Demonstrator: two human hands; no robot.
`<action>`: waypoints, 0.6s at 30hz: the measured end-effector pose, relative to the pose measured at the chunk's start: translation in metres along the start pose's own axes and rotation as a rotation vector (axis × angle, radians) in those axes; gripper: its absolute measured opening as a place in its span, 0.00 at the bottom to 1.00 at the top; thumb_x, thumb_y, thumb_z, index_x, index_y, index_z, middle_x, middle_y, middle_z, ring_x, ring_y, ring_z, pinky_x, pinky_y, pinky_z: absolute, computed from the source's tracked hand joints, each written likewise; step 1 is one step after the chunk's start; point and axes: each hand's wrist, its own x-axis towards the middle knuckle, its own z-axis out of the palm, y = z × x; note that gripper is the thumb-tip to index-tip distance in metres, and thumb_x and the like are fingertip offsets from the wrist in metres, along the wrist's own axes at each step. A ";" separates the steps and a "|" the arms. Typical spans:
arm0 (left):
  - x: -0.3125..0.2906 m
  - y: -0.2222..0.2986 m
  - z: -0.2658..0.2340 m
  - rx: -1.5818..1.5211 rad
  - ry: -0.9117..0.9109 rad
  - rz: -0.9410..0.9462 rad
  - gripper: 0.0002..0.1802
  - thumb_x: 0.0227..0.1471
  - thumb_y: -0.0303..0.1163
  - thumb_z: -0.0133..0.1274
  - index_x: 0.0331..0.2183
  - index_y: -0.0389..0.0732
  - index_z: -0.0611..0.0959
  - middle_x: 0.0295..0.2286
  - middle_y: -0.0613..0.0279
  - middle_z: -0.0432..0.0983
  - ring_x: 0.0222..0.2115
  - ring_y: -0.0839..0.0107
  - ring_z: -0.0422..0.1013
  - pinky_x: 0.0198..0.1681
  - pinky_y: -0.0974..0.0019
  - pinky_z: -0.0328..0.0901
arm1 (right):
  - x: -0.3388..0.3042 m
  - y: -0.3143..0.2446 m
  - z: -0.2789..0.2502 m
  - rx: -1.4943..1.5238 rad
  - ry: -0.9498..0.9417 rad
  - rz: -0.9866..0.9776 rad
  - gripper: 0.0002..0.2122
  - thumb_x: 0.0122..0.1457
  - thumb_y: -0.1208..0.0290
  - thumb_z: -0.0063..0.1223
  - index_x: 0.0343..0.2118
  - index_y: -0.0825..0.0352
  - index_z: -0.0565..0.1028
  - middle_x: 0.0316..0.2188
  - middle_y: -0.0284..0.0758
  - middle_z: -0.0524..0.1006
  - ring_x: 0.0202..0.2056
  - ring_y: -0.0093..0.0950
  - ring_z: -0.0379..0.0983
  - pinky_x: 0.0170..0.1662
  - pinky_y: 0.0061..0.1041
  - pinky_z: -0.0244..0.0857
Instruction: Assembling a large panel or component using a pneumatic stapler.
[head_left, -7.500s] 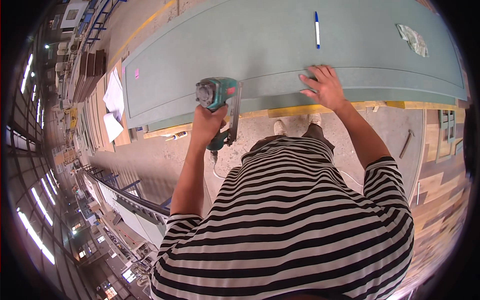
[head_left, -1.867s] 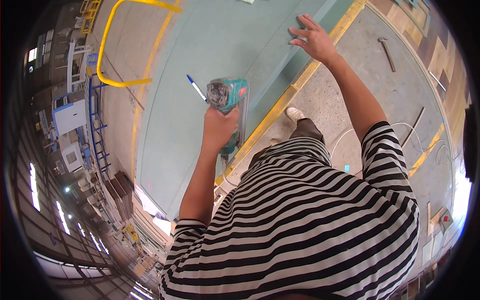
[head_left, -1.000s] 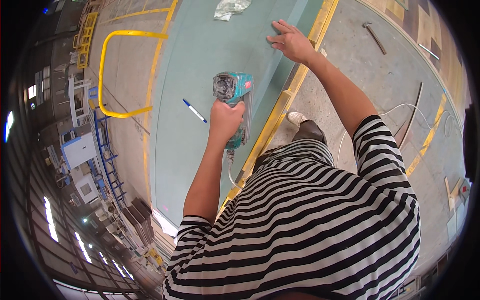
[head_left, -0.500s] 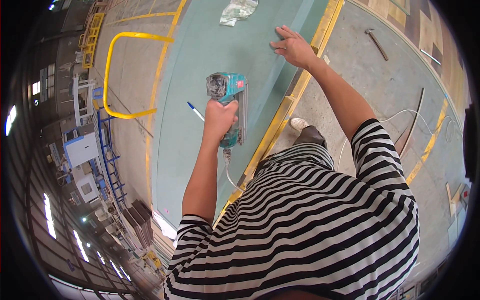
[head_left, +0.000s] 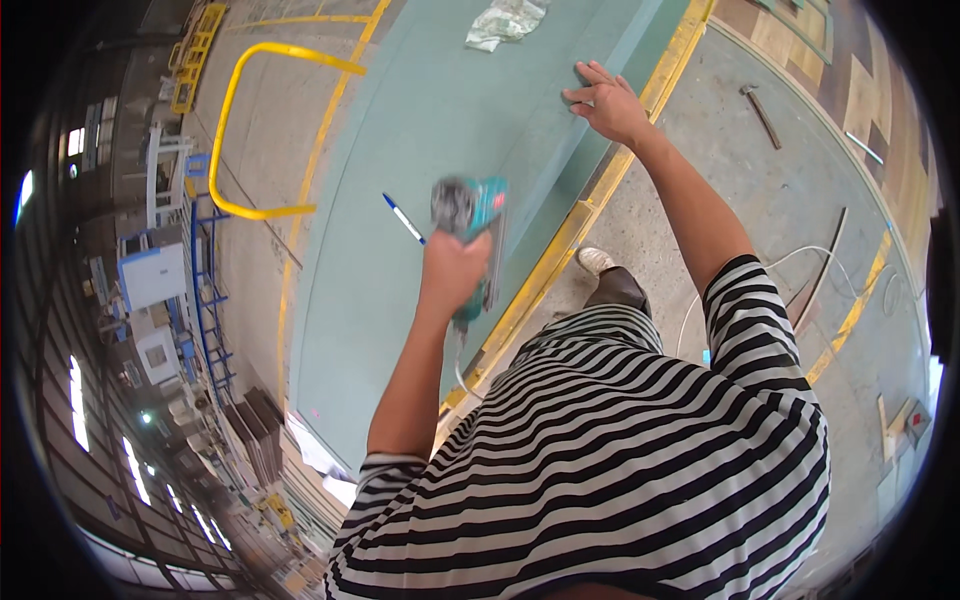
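Note:
My left hand [head_left: 452, 272] grips a teal power tool [head_left: 470, 210] and holds it above a large pale green board [head_left: 400, 210]. A thin white cable hangs down from the tool's lower end. My right hand [head_left: 606, 100] rests flat with spread fingers near the board's right edge, farther up. A blue and white pen [head_left: 403, 217] lies on the board just left of the tool. A crumpled clear plastic wrapper [head_left: 505, 20] lies on the board at the top of the view.
The board lies on a stack with a yellow edge [head_left: 560, 245]. A yellow tube railing [head_left: 240, 130] stands to the left. On the concrete floor at right lie a hammer [head_left: 760, 112], a white cable [head_left: 800, 265] and wooden strips. My shoe [head_left: 595, 260] is by the stack.
The view has turned slightly and the tool in my left hand has dropped lower and nearer to me. My right hand stays pressed at the board's edge.

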 end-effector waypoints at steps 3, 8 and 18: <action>-0.064 -0.064 0.001 -0.219 0.197 0.038 0.18 0.50 0.37 0.64 0.20 0.33 0.80 0.12 0.61 0.72 0.12 0.73 0.69 0.19 0.61 0.65 | 0.008 -0.003 0.009 -0.078 0.093 -0.046 0.16 0.62 0.63 0.60 0.53 0.49 0.81 0.68 0.36 0.64 0.69 0.37 0.57 0.69 0.48 0.50; -0.176 -0.136 -0.003 0.053 0.106 -0.318 0.15 0.45 0.34 0.64 0.26 0.29 0.83 0.21 0.39 0.78 0.24 0.47 0.80 0.28 0.52 0.71 | 0.000 -0.034 0.021 -0.288 0.114 -0.183 0.16 0.60 0.60 0.62 0.49 0.57 0.82 0.62 0.38 0.71 0.64 0.37 0.65 0.66 0.56 0.51; -0.331 -0.227 0.030 -0.508 0.525 -0.765 0.17 0.50 0.34 0.61 0.28 0.25 0.82 0.19 0.44 0.79 0.22 0.59 0.80 0.27 0.57 0.70 | -0.131 -0.271 0.190 -0.137 -0.316 -1.047 0.21 0.54 0.56 0.66 0.49 0.58 0.81 0.60 0.38 0.71 0.64 0.35 0.63 0.70 0.54 0.44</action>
